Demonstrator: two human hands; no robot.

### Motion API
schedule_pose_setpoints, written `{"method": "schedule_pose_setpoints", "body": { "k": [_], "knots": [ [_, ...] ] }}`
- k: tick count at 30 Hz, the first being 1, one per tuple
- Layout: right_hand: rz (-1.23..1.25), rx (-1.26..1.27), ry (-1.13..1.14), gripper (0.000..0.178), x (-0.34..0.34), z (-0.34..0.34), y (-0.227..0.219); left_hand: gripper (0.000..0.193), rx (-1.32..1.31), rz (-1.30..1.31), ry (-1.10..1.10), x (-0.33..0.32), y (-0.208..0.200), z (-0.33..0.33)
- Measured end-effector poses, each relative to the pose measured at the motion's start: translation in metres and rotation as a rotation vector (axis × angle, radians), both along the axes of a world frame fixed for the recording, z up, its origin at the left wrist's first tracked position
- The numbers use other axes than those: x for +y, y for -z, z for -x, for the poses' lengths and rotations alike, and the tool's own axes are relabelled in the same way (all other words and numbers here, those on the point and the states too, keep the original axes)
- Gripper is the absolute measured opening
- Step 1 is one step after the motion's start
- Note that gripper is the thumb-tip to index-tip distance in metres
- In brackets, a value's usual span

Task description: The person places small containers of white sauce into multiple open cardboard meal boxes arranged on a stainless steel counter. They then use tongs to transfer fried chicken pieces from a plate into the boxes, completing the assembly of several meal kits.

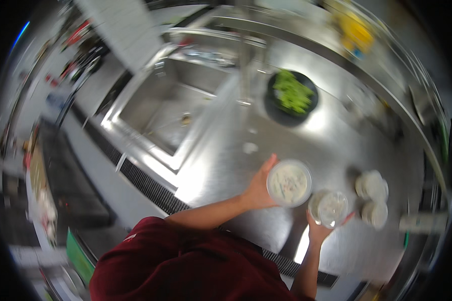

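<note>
My left hand (pixel 258 188) is closed around the side of a round clear tub (pixel 289 183) of white, creamy food with darker bits in it. To its right, my right hand (pixel 319 232) grips a clear plastic tub (pixel 332 208) from below and the near side; there may be a second one stacked with it, but I cannot tell. Both tubs are held over the steel counter (pixel 266 135). Farther right stand several similar pale tubs (pixel 370 185), blurred by motion.
A dark round bowl (pixel 271 106) of green lettuce (pixel 292 93) sits at the back of the counter. Left of the counter is a steel sink (pixel 158 113). A raised steel shelf (pixel 306 40) runs along the back, with a yellow container (pixel 355 32) on it.
</note>
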State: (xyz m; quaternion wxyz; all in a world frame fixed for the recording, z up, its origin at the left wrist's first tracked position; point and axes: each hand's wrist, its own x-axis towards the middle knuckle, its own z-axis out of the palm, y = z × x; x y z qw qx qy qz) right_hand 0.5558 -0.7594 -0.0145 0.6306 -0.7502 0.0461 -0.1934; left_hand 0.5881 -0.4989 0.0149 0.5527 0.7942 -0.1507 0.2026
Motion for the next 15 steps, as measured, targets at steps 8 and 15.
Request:
{"method": "schedule_pose_setpoints", "body": {
  "k": [8, 15],
  "knots": [
    [0.092, -0.089, -0.43, 0.152, 0.181, 0.012, -0.009, 0.139, 0.036, 0.094, -0.445, 0.199, 0.005, 0.168],
    [0.187, -0.173, -0.75, 0.148, 0.394, 0.044, 0.002, 0.144, 0.109, 0.033, -0.835, 0.365, -0.014, 0.336]
  ]
}}
